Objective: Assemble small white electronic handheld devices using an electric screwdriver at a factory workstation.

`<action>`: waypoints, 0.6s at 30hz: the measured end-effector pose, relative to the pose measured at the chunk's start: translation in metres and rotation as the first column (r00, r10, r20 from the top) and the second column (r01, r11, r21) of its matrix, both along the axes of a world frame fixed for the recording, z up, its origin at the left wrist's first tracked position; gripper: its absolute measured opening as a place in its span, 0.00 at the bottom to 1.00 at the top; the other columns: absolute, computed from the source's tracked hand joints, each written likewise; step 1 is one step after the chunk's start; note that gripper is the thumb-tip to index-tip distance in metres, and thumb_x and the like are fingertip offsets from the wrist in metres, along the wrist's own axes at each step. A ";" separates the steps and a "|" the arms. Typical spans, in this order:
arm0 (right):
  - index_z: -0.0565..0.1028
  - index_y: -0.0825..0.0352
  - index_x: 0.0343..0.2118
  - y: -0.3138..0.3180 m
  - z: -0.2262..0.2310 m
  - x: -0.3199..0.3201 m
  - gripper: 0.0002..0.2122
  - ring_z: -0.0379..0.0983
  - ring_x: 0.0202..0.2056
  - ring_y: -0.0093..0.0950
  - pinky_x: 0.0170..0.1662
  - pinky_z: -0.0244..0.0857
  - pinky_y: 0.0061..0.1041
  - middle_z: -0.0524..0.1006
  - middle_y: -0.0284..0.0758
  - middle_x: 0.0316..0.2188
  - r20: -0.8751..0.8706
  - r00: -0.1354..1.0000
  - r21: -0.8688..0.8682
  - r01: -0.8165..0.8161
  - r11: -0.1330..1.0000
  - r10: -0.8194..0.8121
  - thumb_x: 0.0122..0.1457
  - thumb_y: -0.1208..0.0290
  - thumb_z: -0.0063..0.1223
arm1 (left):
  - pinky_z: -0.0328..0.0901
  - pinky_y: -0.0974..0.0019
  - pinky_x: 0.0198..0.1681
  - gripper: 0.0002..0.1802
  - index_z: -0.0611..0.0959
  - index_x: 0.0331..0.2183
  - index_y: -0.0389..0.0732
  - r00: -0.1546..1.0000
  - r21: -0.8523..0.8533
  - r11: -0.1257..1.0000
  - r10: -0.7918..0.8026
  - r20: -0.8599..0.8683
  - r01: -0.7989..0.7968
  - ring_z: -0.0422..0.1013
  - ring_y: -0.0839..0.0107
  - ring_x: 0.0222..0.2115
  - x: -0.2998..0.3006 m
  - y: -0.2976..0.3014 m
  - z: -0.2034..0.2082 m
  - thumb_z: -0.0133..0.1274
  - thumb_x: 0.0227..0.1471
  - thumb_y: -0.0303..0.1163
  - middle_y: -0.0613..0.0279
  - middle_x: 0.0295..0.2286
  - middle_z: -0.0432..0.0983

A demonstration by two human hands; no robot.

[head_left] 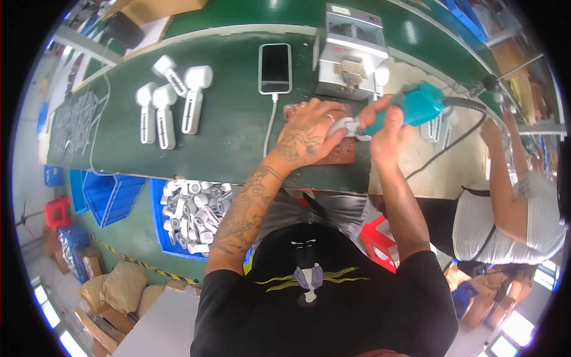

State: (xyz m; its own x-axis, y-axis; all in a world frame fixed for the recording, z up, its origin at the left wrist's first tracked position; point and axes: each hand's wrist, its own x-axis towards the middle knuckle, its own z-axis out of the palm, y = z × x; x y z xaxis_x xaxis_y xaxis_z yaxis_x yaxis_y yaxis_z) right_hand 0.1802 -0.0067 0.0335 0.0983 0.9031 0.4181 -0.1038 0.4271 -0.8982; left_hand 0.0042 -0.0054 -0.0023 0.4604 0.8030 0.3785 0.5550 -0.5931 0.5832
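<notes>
A broad green workbench [232,119] carries the work, and below its near edge, to the person's left, sits a rectangular blue plastic bin [157,217] heaped with white plastic parts [199,208]. Toward the far edge, right of the middle, stands a boxy silver-grey metal machine [339,72]. In front of it, by the near edge, lies a worn reddish mat [342,154]. The right hand [389,131] is wrapped around a teal corded power tool [419,107], its nose pointing left over the mat. Between the left edge and the middle lie four white, round-headed plastic handles with dark slots [165,119], and a white-framed phone with a dark screen [275,68] lies nearer the far edge. Smallest is the white plastic piece [351,127] over the mat, gripped between the thumb and fingers of the left hand [304,134]; fingers hide whether the tool's tip touches it. To do this well, I judge, the left hand should brace the piece firmly against the mat with fingertips clear of the nose, while the right lines the tool up straight, presses evenly, and leaves the cable slack.
</notes>
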 end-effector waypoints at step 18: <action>0.68 0.74 0.40 -0.100 0.006 0.054 0.36 0.67 0.19 0.29 0.23 0.61 0.28 0.68 0.36 0.18 -0.072 0.988 -0.118 0.125 0.985 -0.134 0.57 0.34 0.53 | 0.58 0.48 0.59 0.21 0.77 0.52 0.37 0.677 0.301 0.650 0.736 -0.021 -0.697 0.65 0.47 0.54 -0.111 -0.026 0.010 0.56 0.56 0.29 0.47 0.50 0.72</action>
State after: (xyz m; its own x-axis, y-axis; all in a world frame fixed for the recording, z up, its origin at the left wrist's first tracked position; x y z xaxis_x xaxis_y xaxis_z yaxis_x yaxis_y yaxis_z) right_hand 0.2344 -0.1064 0.0395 0.2467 0.9215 0.3001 -0.1267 0.3377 -0.9327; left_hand -0.1071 -0.0318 0.0076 -0.1592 0.7894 0.5929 0.9267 -0.0877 0.3655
